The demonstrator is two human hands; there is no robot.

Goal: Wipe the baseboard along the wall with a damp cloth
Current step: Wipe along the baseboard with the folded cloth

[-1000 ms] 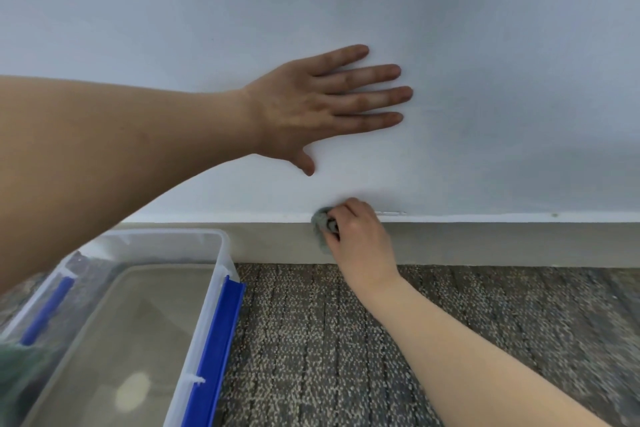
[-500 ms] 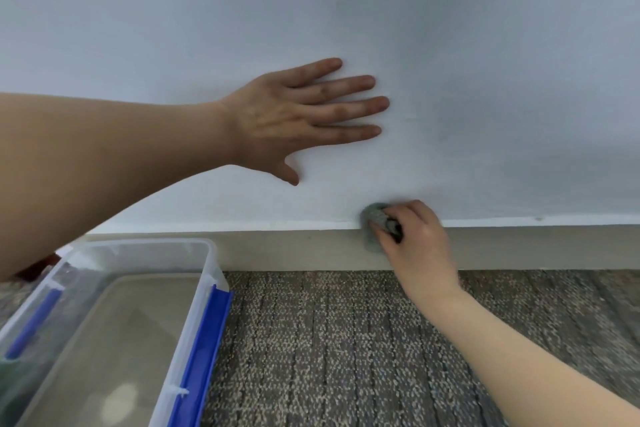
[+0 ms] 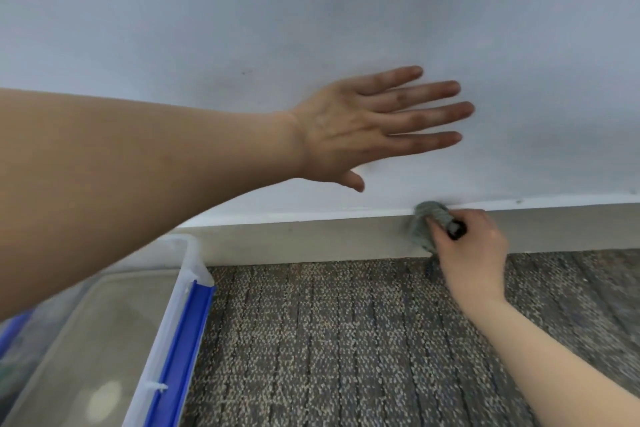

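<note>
A pale beige baseboard [image 3: 311,239] runs along the foot of the white wall [image 3: 311,28], above grey carpet. My right hand [image 3: 474,250] is closed around a bunched grey-green cloth [image 3: 424,222] and presses it against the baseboard's face, right of centre. The cloth reaches up to the baseboard's top edge. My left hand [image 3: 367,125] lies flat on the wall above and to the left of the cloth, fingers spread and pointing right, holding nothing.
A clear plastic tub [image 3: 183,284] with blue handles stands on the carpet at the lower left, close to the baseboard, with water in it. Grey patterned carpet [image 3: 329,340] covers the floor between the tub and my right arm.
My right hand has slid the cloth to the right along the baseboard. My left hand stays flat on the wall and has shifted right with it. The tub sits further left in view.
</note>
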